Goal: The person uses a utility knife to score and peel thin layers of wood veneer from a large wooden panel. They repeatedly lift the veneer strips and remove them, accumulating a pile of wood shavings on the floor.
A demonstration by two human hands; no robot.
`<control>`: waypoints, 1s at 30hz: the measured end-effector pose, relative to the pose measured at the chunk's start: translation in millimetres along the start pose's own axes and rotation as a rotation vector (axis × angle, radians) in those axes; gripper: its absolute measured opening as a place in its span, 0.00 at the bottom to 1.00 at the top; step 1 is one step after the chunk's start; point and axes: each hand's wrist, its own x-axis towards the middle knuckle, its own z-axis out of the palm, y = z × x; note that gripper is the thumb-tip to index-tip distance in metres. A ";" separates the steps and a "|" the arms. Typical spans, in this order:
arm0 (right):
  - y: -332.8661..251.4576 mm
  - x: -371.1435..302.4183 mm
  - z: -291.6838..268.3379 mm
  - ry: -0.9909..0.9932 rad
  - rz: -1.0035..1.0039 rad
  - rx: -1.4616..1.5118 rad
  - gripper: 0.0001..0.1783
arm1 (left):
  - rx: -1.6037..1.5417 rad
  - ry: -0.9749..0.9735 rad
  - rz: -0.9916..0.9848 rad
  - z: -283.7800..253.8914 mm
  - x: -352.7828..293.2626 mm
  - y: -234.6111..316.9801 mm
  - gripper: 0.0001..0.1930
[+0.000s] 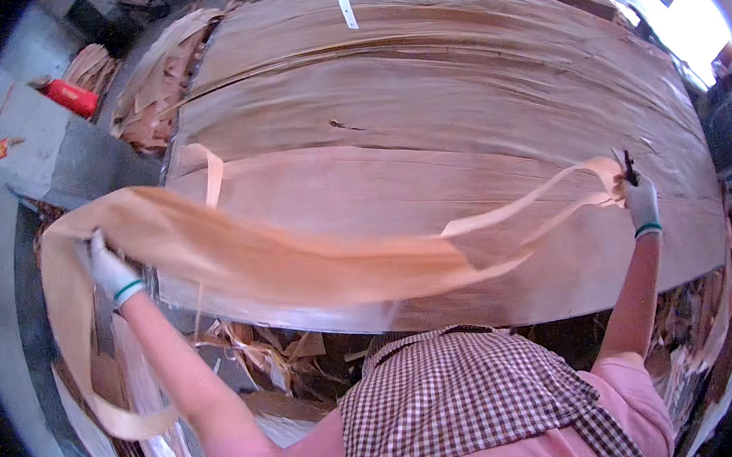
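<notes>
Long, thin, tan wood sheet (317, 263) is up over the near part of a wide, flat pile of pinkish-brown wood sheets (424, 93). Its long side runs from left to right, sloping down a little toward the middle. At the left it bends over and hangs down, and the low end curls in near the left forearm. At the right it gets skinny and points up to the right hand. A narrow, pale wood strip (504, 212) makes a loop there too.

The left hand (110, 266), in a white glove with a green band, is shut on the tan sheet near the bend. That arm reaches up and out to the left. The right hand (642, 202), in a glove just like it, is closed around a small dark tool (630, 169), and its tip points up. I cannot tell what kind of tool it is. The right arm reaches up and out to the right.

Torn wood scraps (277, 358) lie below the pile's near edge.
</notes>
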 end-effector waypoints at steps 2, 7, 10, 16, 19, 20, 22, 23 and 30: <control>6.0 10.1 -68.6 0.107 0.047 -0.153 0.10 | -0.014 0.068 -0.133 58.0 -41.0 -46.6 0.25; -20.8 37.6 -40.1 0.274 0.076 -0.260 0.10 | -0.177 -0.073 -0.226 130.5 51.4 -145.5 0.15; -14.4 64.4 -48.1 0.298 0.097 -0.422 0.13 | -0.197 -0.010 -0.286 192.3 36.9 -193.6 0.23; -18.1 97.4 16.5 0.304 0.119 -0.782 0.16 | 0.141 -0.091 -0.340 231.8 15.8 -222.3 0.28; -22.0 108.7 51.2 0.199 0.059 -0.770 0.18 | 0.330 -0.123 -0.345 223.2 12.4 -241.5 0.31; -17.3 109.7 58.2 0.238 -0.005 -0.779 0.19 | 0.273 -0.126 -0.346 224.4 9.2 -247.6 0.32; -45.8 106.3 100.0 0.243 -0.190 -0.757 0.20 | 0.413 0.093 -0.313 206.4 5.1 -257.7 0.32; -82.9 97.1 130.4 0.226 -0.302 -0.728 0.20 | 0.486 0.208 -0.290 192.6 4.9 -260.2 0.31; -227.2 5.4 370.3 -0.556 -0.409 -0.057 0.12 | 1.160 -0.735 0.558 277.6 -100.7 -170.3 0.25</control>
